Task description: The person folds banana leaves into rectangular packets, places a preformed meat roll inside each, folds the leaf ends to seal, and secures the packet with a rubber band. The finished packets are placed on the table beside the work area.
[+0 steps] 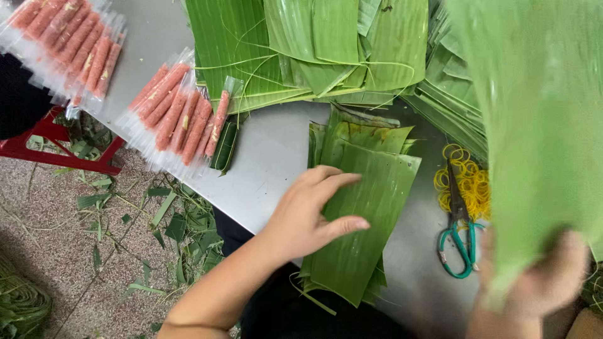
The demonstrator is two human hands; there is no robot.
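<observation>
Table (264,157): grey metal surface, carrying everything you work with here.
Leaf heap (301,44): large cut banana leaves piled along the table's far edge.
Raised leaf (534,125): blurred green leaf, near the camera, filling the right of your view.
Leaf stack (367,207): trimmed banana leaf pieces at the table's near edge, in front of you.
Sausage packs (176,113): pink rolls in clear wrap, on the table's left side.
Left hand (311,216): your fingers spread, palm pressed flat on the leaf stack.
Right hand (543,282): blurred; you pinch the raised leaf's lower end.
Scissors (460,232): green-handled, right of the stack.
Rubber bands (468,182): yellow, under the scissors' blades.
</observation>
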